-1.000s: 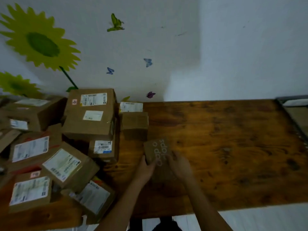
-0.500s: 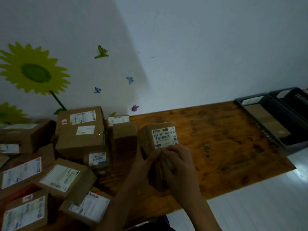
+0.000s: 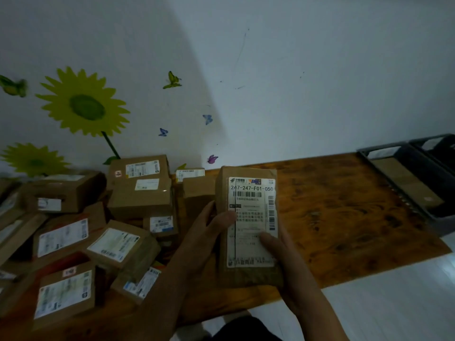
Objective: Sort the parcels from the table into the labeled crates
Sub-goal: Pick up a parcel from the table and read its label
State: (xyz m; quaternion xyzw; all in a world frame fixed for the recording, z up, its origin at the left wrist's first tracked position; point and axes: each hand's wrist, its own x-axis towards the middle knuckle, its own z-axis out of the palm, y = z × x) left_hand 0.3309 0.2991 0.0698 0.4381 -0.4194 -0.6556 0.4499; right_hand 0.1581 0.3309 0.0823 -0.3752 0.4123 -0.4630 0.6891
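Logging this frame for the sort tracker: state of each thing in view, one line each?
Brown cardboard parcel with white shipping label: lifted, label facing the camera, held in both hands.
Left hand: grips the parcel's left edge.
Right hand: grips its right edge, thumb on the label.
Pile of brown cardboard parcels: unsorted on the wooden table.
Dark plastic crate: open, holds a flat brown parcel.

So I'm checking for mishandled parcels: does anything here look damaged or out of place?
Nothing looks damaged. The held parcel is intact, label up. The only untidiness is the parcel pile at the table's left end, boxes tilted and overlapping.
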